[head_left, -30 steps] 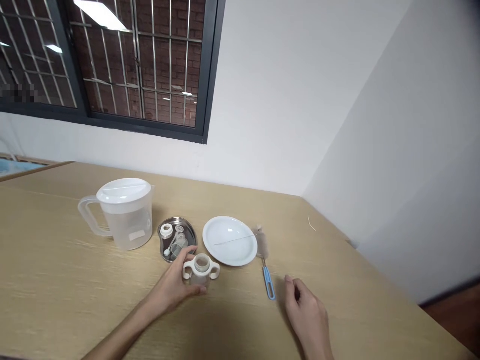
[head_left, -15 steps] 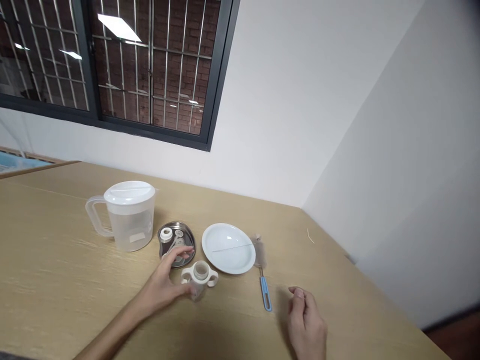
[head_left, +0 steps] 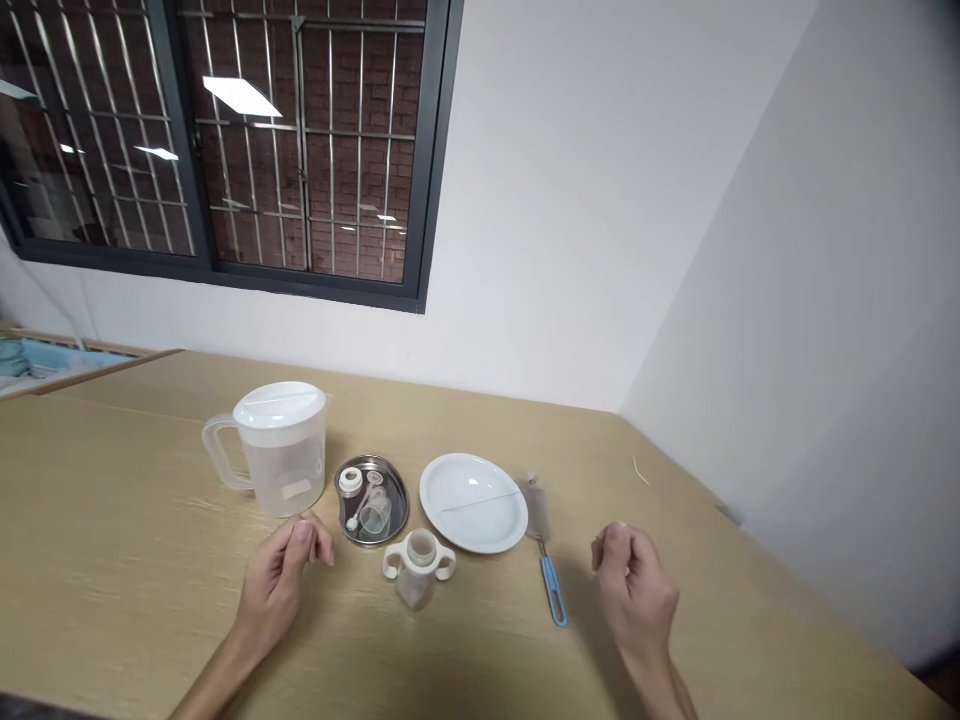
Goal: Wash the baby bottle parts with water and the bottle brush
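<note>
A small clear bottle with two white side handles (head_left: 418, 568) stands upright on the wooden table (head_left: 112, 560), its top uncovered. My left hand (head_left: 281, 580) hovers to its left, apart from it, fingers loosely curled and holding nothing. My right hand (head_left: 637, 595) is raised to the right of a blue-handled bottle brush (head_left: 546, 560), fingers curled in with nothing in them. Behind the bottle lies a steel tray (head_left: 396, 520) with a white cap, a small clear cup and other small bottle parts.
A clear plastic jug with a white lid (head_left: 276, 448) stands at the left of the tray. A white plate (head_left: 472, 503) lies right of the tray, with the brush head by its rim. White walls meet in a corner behind; a barred window is up left.
My left hand has let go of the handled bottle and drawn back to the left. My right hand has lifted off the table and curled. The view has shifted slightly.
</note>
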Motion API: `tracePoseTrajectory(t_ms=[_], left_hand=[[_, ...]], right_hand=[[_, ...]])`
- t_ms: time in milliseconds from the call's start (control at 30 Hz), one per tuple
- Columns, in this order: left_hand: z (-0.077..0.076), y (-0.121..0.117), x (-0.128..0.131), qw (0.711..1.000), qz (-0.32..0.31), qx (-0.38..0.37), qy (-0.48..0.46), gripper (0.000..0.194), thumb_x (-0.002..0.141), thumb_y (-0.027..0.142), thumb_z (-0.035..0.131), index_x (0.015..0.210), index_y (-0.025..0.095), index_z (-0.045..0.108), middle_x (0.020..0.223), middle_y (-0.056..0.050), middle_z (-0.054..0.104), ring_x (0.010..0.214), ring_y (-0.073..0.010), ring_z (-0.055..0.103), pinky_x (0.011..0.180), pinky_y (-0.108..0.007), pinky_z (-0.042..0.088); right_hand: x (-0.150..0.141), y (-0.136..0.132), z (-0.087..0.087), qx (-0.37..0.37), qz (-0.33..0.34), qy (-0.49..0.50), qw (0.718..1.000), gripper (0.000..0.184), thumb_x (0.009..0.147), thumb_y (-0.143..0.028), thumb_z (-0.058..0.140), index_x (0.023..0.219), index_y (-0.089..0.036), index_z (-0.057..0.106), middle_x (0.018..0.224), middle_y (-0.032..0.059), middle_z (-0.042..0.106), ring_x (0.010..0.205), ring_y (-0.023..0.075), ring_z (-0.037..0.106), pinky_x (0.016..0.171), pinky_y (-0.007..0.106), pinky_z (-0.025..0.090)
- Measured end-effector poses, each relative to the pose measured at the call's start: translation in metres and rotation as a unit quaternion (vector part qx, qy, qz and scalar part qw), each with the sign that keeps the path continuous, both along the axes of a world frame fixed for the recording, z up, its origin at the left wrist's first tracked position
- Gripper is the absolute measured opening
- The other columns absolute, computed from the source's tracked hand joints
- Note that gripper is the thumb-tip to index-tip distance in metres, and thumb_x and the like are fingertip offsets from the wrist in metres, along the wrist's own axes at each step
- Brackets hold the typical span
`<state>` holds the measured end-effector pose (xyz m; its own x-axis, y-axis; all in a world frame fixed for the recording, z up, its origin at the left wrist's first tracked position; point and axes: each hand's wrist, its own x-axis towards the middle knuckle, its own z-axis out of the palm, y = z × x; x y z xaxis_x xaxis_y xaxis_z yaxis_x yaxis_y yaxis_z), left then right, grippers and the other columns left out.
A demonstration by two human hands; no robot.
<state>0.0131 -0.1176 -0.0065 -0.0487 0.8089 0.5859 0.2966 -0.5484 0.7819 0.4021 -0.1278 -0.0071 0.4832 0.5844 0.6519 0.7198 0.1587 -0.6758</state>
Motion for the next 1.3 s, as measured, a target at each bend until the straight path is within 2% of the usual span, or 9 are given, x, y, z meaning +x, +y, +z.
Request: tracePoseTrajectory(t_ms=[100, 200, 333, 467, 733, 900, 1000, 1167, 1300], left_hand=[[-0.008, -0.015, -0.018, 0.998, 0.05, -0.016, 0.029, 0.054, 0.098, 0.051, 0.035, 0.059, 0.02, 0.057, 0.06, -0.001, 0.053, 0.058, -0.0156, 0.047, 0.06, -0.026, 0.04], [-0.023, -0.03, -0.034, 0.993, 0.109, -0.043, 0.033, 0.06, 0.094, 0.058, 0.037, 0.052, 0.02, 0.055, 0.055, -0.001, 0.051, 0.053, -0.0155, 0.046, 0.057, -0.026, 0.041], [-0.046, -0.043, -0.053, 0.979, 0.179, -0.094, 0.019, 0.06, 0.093, 0.06, 0.039, 0.051, 0.02, 0.056, 0.052, 0.0, 0.047, 0.05, -0.0151, 0.045, 0.055, -0.026, 0.041], [-0.057, -0.042, -0.066, 0.981, 0.167, -0.097, 0.001, 0.061, 0.092, 0.062, 0.04, 0.048, 0.021, 0.049, 0.053, -0.001, 0.052, 0.051, -0.0156, 0.047, 0.055, -0.026, 0.043], [-0.014, -0.004, -0.039, 0.982, 0.101, -0.117, 0.111, 0.041, 0.091, 0.053, 0.051, 0.071, 0.019, 0.062, 0.071, -0.002, 0.063, 0.072, -0.0181, 0.058, 0.069, -0.026, 0.044], [0.014, 0.045, -0.005, 0.968, 0.086, -0.116, 0.203, 0.039, 0.09, 0.052, 0.051, 0.08, 0.019, 0.069, 0.074, -0.002, 0.067, 0.066, -0.0174, 0.054, 0.062, -0.027, 0.042], [0.026, 0.079, 0.007, 0.946, 0.033, -0.117, 0.3, 0.032, 0.091, 0.042, 0.05, 0.098, 0.021, 0.073, 0.088, -0.005, 0.071, 0.075, -0.0201, 0.06, 0.071, -0.029, 0.046], [0.028, 0.121, 0.014, 0.876, -0.079, -0.082, 0.469, 0.039, 0.084, 0.014, 0.048, 0.112, 0.027, 0.072, 0.117, -0.008, 0.065, 0.111, -0.0244, 0.057, 0.098, -0.035, 0.043], [0.025, 0.13, 0.013, 0.867, -0.083, -0.085, 0.484, 0.04, 0.08, 0.012, 0.052, 0.114, 0.027, 0.069, 0.126, -0.007, 0.062, 0.119, -0.0237, 0.056, 0.102, -0.033, 0.041]], right_hand=[[-0.002, 0.026, 0.024, 0.024, -0.008, -0.011, 1.0, 0.053, 0.097, -0.057, 0.032, 0.06, -0.021, 0.044, 0.052, -0.0005, 0.049, 0.048, 0.0118, 0.046, 0.054, 0.024, 0.037], [0.006, 0.058, 0.029, 0.038, -0.043, -0.008, 0.998, 0.056, 0.097, -0.055, 0.033, 0.054, -0.02, 0.043, 0.047, -0.0012, 0.043, 0.047, 0.0112, 0.042, 0.053, 0.024, 0.034], [0.03, 0.095, 0.003, 0.048, -0.09, -0.032, 0.994, 0.056, 0.093, -0.054, 0.037, 0.049, -0.02, 0.037, 0.046, -0.0022, 0.033, 0.047, 0.0099, 0.035, 0.052, 0.024, 0.029], [0.055, 0.113, -0.028, 0.031, -0.128, -0.046, 0.99, 0.049, 0.088, -0.051, 0.04, 0.05, -0.019, 0.041, 0.047, -0.0017, 0.033, 0.049, 0.0109, 0.035, 0.053, 0.025, 0.028], [0.071, 0.114, -0.05, 0.006, -0.148, -0.059, 0.987, 0.044, 0.088, -0.046, 0.038, 0.052, -0.02, 0.041, 0.049, -0.0017, 0.032, 0.051, 0.0121, 0.036, 0.055, 0.026, 0.027], [0.072, 0.112, -0.053, -0.006, -0.148, -0.053, 0.988, 0.046, 0.089, -0.047, 0.037, 0.052, -0.02, 0.037, 0.047, -0.0016, 0.031, 0.049, 0.012, 0.035, 0.053, 0.027, 0.025], [0.072, 0.112, -0.053, -0.004, -0.136, -0.057, 0.989, 0.047, 0.089, -0.049, 0.036, 0.052, -0.02, 0.041, 0.046, -0.0004, 0.035, 0.049, 0.0125, 0.038, 0.053, 0.026, 0.026], [0.072, 0.115, -0.053, -0.007, -0.119, -0.077, 0.99, 0.049, 0.09, -0.049, 0.035, 0.052, -0.019, 0.046, 0.047, 0.0015, 0.042, 0.049, 0.0129, 0.041, 0.055, 0.026, 0.026], [0.072, 0.115, -0.051, -0.008, -0.112, -0.093, 0.989, 0.049, 0.091, -0.047, 0.035, 0.052, -0.019, 0.042, 0.047, 0.001, 0.042, 0.048, 0.0117, 0.037, 0.056, 0.026, 0.025]])
